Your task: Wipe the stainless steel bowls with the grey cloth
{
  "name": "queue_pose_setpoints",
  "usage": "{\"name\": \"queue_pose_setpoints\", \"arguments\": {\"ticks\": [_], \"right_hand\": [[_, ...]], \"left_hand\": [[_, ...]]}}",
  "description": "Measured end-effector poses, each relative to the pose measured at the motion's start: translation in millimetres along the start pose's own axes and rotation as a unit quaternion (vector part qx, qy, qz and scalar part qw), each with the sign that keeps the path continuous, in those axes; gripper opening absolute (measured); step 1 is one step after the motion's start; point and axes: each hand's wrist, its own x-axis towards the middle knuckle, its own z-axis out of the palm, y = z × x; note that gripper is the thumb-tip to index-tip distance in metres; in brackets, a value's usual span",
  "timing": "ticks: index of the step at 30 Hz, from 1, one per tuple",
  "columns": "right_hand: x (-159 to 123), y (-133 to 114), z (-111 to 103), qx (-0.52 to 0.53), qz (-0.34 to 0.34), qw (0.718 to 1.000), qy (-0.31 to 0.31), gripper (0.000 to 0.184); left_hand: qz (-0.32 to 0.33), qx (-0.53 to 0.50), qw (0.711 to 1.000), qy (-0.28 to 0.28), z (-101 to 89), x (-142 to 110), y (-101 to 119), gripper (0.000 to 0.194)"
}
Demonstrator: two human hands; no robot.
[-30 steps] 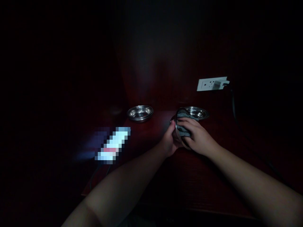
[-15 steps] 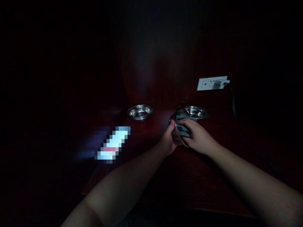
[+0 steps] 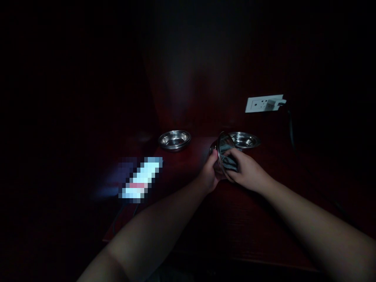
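Tilted on its side above the dark red table, a shiny metal bowl (image 3: 223, 140) is gripped by my left hand (image 3: 209, 172), the thumb over its rim and the other fingers behind it. My right hand (image 3: 248, 170) is closed round a grey cloth (image 3: 230, 163) and presses it against the inside of the bowl. Part of the cloth is hidden under my fingers. Just behind, a second metal bowl (image 3: 245, 140) rests on the table, partly covered by the held one. Metal bowls (image 3: 175, 140), seemingly stacked, stand farther left.
A lit, pixelated phone-like screen (image 3: 143, 178) lies at the left of the table (image 3: 235, 227), with a cable below it. On the back wall is a white socket plate (image 3: 264, 103) with a plug and a dark cord (image 3: 290, 131). The surroundings are very dark.
My right hand and the cloth have shifted slightly within the bowl; less cloth shows near the upper rim now. My left hand keeps its grip, and the other bowls have stayed put.
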Motion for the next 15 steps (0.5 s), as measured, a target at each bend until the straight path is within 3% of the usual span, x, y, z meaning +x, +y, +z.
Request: {"name": "queue_pose_setpoints", "arguments": {"ticks": [15], "right_hand": [[-0.2, 0.9, -4.8, 0.037, 0.012, 0.999, -0.004, 0.035]], "left_hand": [[0.032, -0.015, 0.999, 0.006, -1.2, 0.8, -1.5, 0.051]]}}
